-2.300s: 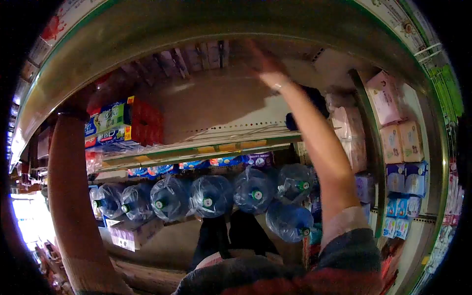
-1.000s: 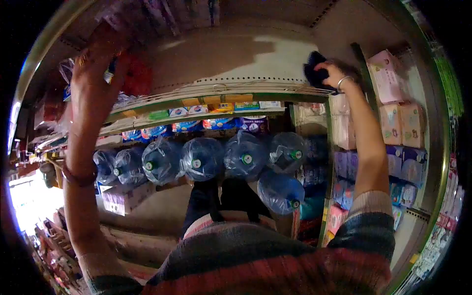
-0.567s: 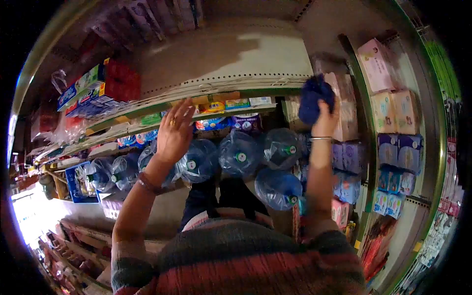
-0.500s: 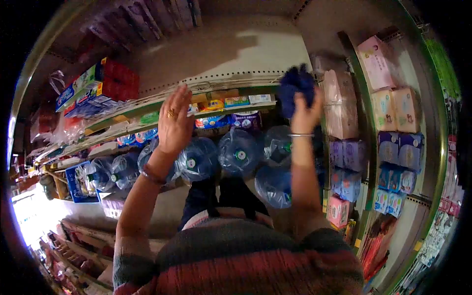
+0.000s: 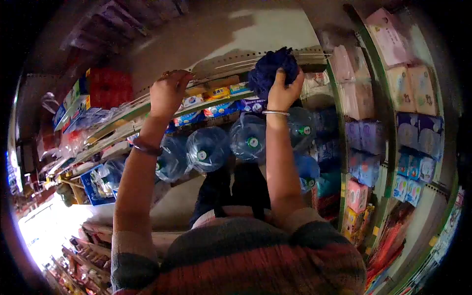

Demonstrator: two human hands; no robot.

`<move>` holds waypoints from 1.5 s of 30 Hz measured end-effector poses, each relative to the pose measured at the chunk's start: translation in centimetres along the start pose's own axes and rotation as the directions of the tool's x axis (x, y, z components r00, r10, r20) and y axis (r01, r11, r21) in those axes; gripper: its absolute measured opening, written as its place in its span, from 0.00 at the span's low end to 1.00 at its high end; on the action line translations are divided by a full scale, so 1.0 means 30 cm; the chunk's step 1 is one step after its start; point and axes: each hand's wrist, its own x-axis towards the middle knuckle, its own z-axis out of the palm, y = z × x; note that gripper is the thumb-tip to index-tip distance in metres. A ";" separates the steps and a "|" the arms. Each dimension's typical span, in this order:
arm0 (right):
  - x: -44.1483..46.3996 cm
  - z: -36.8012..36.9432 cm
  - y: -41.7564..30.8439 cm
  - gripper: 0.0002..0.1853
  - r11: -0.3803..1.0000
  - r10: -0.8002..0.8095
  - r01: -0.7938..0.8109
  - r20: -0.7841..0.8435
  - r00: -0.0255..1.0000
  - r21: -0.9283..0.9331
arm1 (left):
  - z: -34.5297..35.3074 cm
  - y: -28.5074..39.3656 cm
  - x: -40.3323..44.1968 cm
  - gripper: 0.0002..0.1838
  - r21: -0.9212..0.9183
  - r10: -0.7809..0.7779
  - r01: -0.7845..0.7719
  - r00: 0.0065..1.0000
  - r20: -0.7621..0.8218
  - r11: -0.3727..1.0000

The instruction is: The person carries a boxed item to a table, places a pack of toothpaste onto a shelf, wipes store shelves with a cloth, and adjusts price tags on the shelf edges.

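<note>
- The right hand (image 5: 284, 94) has its fingers clenched round a bunched dark blue cloth (image 5: 273, 71), raised at the front of the upper shelf (image 5: 223, 63).
- The cloth hides part of the shelf's front edge and some of the packets (image 5: 216, 93) on the lower shelf.
- The left hand (image 5: 168, 93) is well apart from the cloth, by the same shelf front, fingers bent; whether they grasp anything, I cannot tell.
- Large clear-blue bottles (image 5: 206, 150) with green caps and plastic wrap stand in a row below the shelves; both forearms cross in front of them and partly hide some.
- Another bottle (image 5: 307, 172) sits nearer the person, partly behind the right forearm.
- Red boxes (image 5: 110, 88) are stacked at the left end of the upper shelf.
- A pink package (image 5: 389, 37), peach packs (image 5: 400, 89) and purple packs (image 5: 418, 133) fill the side shelving at right.
- A blue box (image 5: 93, 188) lies beyond the left forearm, near the bottles.
</note>
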 end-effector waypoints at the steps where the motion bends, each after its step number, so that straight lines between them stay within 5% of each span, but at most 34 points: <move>1: -0.004 0.001 -0.033 0.22 0.999 -0.012 0.011 0.017 1.000 0.037 | -0.001 0.003 0.013 0.10 0.005 0.034 -0.034 0.999 0.000 0.999; 5: -0.094 0.048 -0.056 0.23 0.999 -0.023 0.018 0.154 0.988 0.032 | -0.034 0.055 0.062 0.10 -0.047 0.116 -0.110 0.983 0.143 0.993; 13: -0.065 0.046 -0.063 0.19 0.919 0.077 -0.015 -0.140 0.987 0.394 | 0.019 0.037 0.119 0.11 -0.371 0.214 -0.091 0.928 0.304 0.924; 16: -0.087 0.144 -0.073 0.17 0.948 -0.154 0.194 -0.171 0.973 0.252 | 0.003 0.046 0.129 0.13 -0.266 0.261 -0.167 0.889 0.375 0.949; 17: -0.086 0.156 -0.076 0.18 0.967 -0.159 0.193 -0.199 0.967 0.164 | 0.004 0.045 0.128 0.13 -0.298 0.258 -0.147 0.889 0.379 0.943; 19: -0.088 0.182 -0.072 0.16 0.948 -0.106 0.165 -0.219 0.970 0.272 | 0.008 0.043 0.127 0.12 -0.361 0.248 -0.104 0.890 0.382 0.927; 22: -0.203 0.201 -0.115 0.13 0.930 -0.352 0.362 -0.142 0.925 0.055 | 0.035 0.011 0.128 0.10 -0.284 0.309 -0.238 0.921 0.237 0.929; 25: -0.250 0.214 -0.125 0.13 0.950 -0.280 0.284 -0.048 0.959 0.127 | 0.034 -0.001 0.119 0.09 -0.286 0.242 -0.165 0.936 0.257 0.944; 28: -0.141 0.196 -0.055 0.13 0.959 -0.214 0.248 -0.225 0.951 0.137 | 0.024 0.023 0.124 0.09 -0.383 0.224 -0.089 0.919 0.325 0.920; 29: -0.078 0.165 -0.049 0.14 0.955 -0.048 0.115 -0.240 0.969 0.275 | 0.027 0.031 0.129 0.09 -0.383 0.257 -0.128 0.915 0.310 0.915; 31: -0.012 0.137 -0.076 0.14 0.955 -0.014 0.125 -0.380 0.925 0.268 | 0.025 0.043 0.125 0.10 -0.384 0.313 -0.193 0.907 0.282 0.903; 33: -0.076 0.164 -0.063 0.16 0.991 -0.134 0.131 -0.289 0.948 -0.028 | 0.019 0.053 0.123 0.10 -0.335 0.279 -0.172 0.911 0.303 0.926; 35: -0.166 0.197 -0.085 0.18 0.931 -0.364 0.341 -0.262 0.894 -0.131 | 0.029 0.034 0.128 0.11 -0.294 0.245 -0.156 0.923 0.296 0.943; 37: -0.254 0.216 -0.122 0.19 0.933 -0.360 0.351 -0.130 0.924 -0.084 | 0.049 -0.008 0.129 0.11 -0.270 0.216 -0.142 0.939 0.268 0.952; 41: -0.049 0.168 -0.054 0.14 0.988 -0.096 0.138 -0.426 0.900 0.067 | 0.036 0.018 0.112 0.11 -0.474 0.214 -0.035 0.920 0.329 0.880; 45: -0.056 0.170 -0.060 0.10 0.961 -0.277 0.263 -0.349 0.895 -0.089 | 0.054 -0.001 0.119 0.10 -0.424 0.225 -0.075 0.922 0.315 0.902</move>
